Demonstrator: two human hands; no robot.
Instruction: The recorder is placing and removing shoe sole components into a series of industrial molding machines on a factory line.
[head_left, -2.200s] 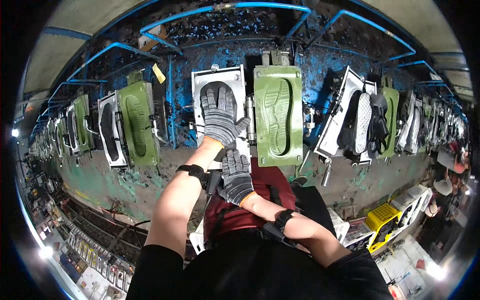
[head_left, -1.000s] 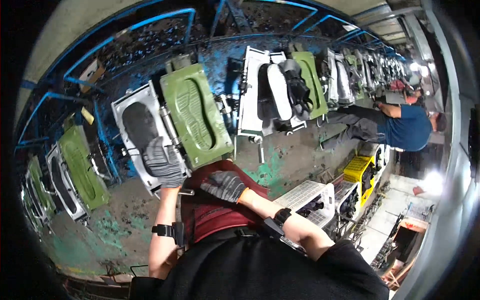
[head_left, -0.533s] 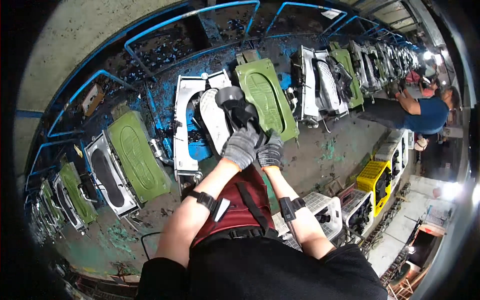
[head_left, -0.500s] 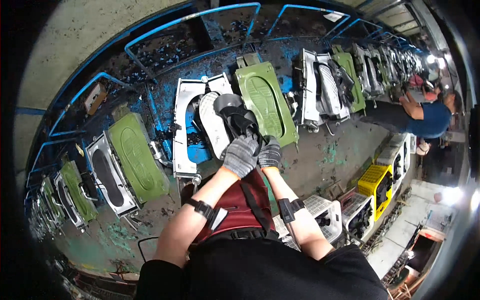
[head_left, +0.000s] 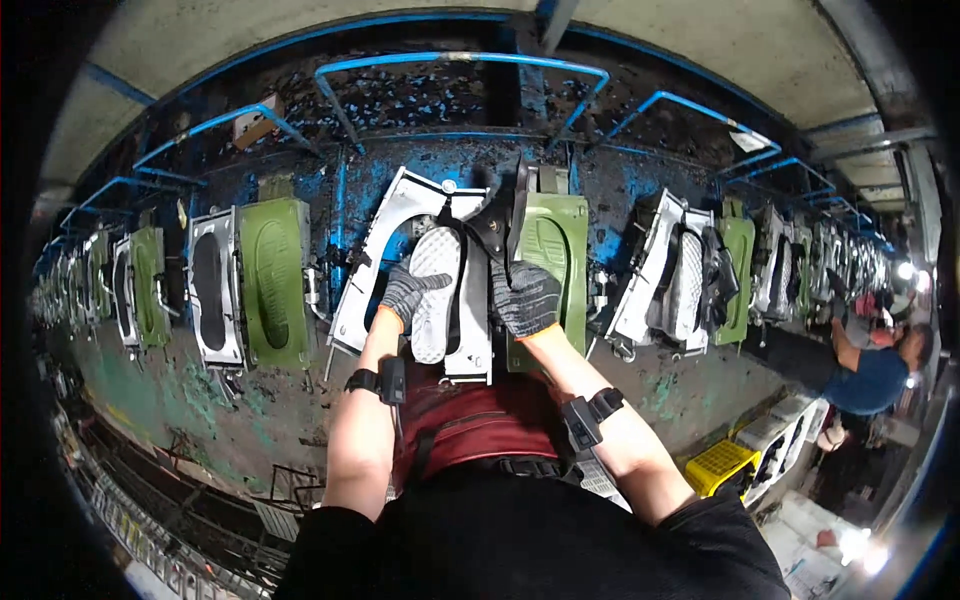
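Note:
A silver-white foot-shaped form [head_left: 434, 300] with a crosshatched face stands in the middle of an opened mould. My left hand [head_left: 408, 288], in a grey glove, grips its left edge with the fingers lying over its face. Just right of it, a black sandal [head_left: 515, 215] is tilted on its edge, its strap toward the form. My right hand [head_left: 527, 300], gloved in grey too, is closed round the sandal's lower end, partly hiding it. Left of the form lies the mould's white metal frame [head_left: 380, 240]; behind my right hand is the green mould half [head_left: 565, 230].
Similar moulds run in a row both ways, with a green one [head_left: 272, 285] at left and a white-framed one [head_left: 645, 265] at right. Blue rails [head_left: 465, 57] arch behind them. At far right a person [head_left: 865, 370] works near a yellow crate [head_left: 722, 465].
My hands have moved apart. The left hand has moved onto the form's left side, and the right hand has drawn the black sandal off the form to the right. The view has turned.

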